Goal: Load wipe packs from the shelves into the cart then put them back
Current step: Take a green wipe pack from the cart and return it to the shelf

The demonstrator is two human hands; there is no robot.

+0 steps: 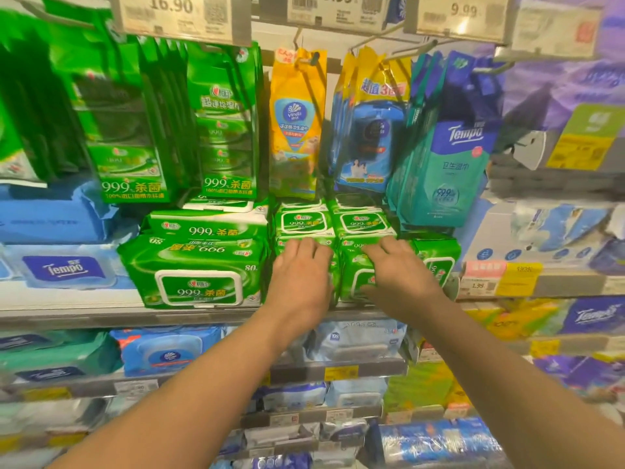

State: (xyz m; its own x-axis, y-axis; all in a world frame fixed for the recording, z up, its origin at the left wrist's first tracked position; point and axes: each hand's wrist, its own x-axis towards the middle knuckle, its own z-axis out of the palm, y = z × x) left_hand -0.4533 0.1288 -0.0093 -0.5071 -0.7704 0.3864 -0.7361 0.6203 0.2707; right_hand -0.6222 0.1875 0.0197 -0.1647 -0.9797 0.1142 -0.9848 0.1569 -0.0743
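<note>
Head view of a shop shelf (101, 314). Both hands reach to two side-by-side stacks of small green packs at its front edge. The left hand (299, 275) lies with fingers nearly straight and together over the top and face of the left stack (301, 223); nothing shows it curled round a pack. The right hand (397, 270) lies likewise on the right stack (363, 225), fingers spread a little, thumb low against the front of the pack; whether the thumb has begun to pinch cannot be told. Just left of the stacks sit two large packs (196, 265), one on the other; hanging packs (294, 130) dangle from pegs above. No cart is in view.

Handling, as judged: the packs are soft film pouches of moist wipes, so they should be pliant, light singly, and noticeably heavier as a stack. The glossy film looks slippery, and stacked pouches are likely to slide over each other if lifted from the top alone. The rigid flip lid on each face gives a firmer patch. The surest hold appears to be fingers over the top and thumb under the front edge, or a squeeze across both short sides, taking one or two packs per hand.
</note>
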